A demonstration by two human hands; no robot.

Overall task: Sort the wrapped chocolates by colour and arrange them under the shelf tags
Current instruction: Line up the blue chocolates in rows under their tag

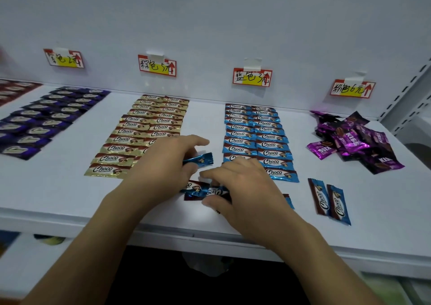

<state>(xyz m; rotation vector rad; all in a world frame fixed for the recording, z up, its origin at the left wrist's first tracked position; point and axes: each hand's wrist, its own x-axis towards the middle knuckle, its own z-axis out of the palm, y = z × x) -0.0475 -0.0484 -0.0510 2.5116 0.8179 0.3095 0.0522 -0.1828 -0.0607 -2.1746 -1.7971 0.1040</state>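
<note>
Fingers of our left hand (168, 162) pinch one blue chocolate (200, 160) to go in the blue rows (256, 139); our right hand (240, 188) curls round loose blue ones (198, 191)

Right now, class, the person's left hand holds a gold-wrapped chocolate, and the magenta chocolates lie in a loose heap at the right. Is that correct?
Not quite: the head view shows the left hand pinching a blue-wrapped chocolate, not a gold one. The magenta chocolates do lie in a loose heap at the right.
</note>
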